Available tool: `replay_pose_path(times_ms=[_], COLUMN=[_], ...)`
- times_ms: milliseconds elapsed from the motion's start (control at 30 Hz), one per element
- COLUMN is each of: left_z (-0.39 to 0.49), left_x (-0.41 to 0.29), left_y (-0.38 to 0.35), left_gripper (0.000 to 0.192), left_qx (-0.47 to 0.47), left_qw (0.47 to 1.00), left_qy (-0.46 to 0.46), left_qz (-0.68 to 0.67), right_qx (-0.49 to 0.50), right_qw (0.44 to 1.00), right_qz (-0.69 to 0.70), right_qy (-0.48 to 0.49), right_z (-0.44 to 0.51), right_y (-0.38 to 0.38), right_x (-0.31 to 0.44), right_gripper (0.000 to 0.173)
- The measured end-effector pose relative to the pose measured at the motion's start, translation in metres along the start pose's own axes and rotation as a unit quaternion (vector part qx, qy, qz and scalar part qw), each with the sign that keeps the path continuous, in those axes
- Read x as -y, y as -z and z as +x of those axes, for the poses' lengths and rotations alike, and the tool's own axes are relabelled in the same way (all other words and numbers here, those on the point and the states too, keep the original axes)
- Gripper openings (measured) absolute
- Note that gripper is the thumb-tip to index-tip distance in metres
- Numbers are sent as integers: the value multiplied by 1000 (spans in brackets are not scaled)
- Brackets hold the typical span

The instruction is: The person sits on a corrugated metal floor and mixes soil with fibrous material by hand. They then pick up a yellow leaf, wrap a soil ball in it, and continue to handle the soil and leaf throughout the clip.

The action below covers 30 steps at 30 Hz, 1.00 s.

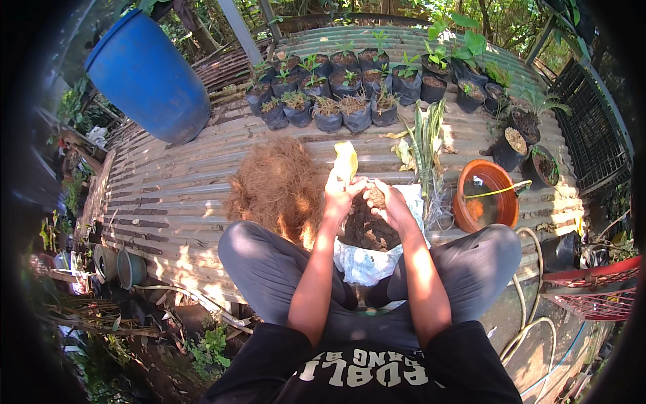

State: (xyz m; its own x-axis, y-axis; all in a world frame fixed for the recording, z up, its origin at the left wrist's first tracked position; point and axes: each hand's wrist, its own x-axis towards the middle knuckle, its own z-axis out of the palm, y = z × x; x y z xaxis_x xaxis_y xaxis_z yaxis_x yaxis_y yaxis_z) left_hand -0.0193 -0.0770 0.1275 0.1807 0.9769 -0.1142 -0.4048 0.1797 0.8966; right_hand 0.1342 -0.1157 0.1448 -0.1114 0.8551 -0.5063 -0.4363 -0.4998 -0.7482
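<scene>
My left hand (339, 196) holds a yellowish leaf cutting (345, 160) upright between the fingers, above the left rim of a white sack (368, 262). In my right hand (393, 202) is a brown clump (374, 196), soil or fibre. The two hands nearly meet over the dark soil (372, 230) in the sack, which stands between my legs. Left of the sack lies a heap of brown coconut fibre (275, 182). Long variegated snake plant leaves (426, 141) with pale roots lie to its right.
An orange tub (459, 202) of water is beside my right knee. Black grow bags with seedlings (345, 81) stand in rows on the corrugated metal sheets (166, 177). A blue barrel (146, 76) is at the back left, a red crate (595, 288) and hose (535, 323) at the right.
</scene>
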Motion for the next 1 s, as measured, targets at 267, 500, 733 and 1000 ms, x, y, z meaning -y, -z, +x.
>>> replay_pose_path(times_ms=[267,500,733,1000], left_z=[4,-3,4,12], left_x=[6,1,1,-25], left_y=[-1,-10,-1,32], left_gripper=[52,56,51,57], left_qx=[2,-42,-105,-185], left_qw=[1000,995,979,961], left_qy=[-22,-46,-130,-157], left_qz=[-19,74,114,133], right_qx=[-1,5,-26,-48], right_qw=[1000,999,999,999], right_qz=[-5,13,-21,-11], right_qy=[15,46,22,16], right_z=[-2,-5,0,7], right_y=[0,-6,0,-7], right_x=[3,-1,-4,-13], right_gripper=[25,25,28,33])
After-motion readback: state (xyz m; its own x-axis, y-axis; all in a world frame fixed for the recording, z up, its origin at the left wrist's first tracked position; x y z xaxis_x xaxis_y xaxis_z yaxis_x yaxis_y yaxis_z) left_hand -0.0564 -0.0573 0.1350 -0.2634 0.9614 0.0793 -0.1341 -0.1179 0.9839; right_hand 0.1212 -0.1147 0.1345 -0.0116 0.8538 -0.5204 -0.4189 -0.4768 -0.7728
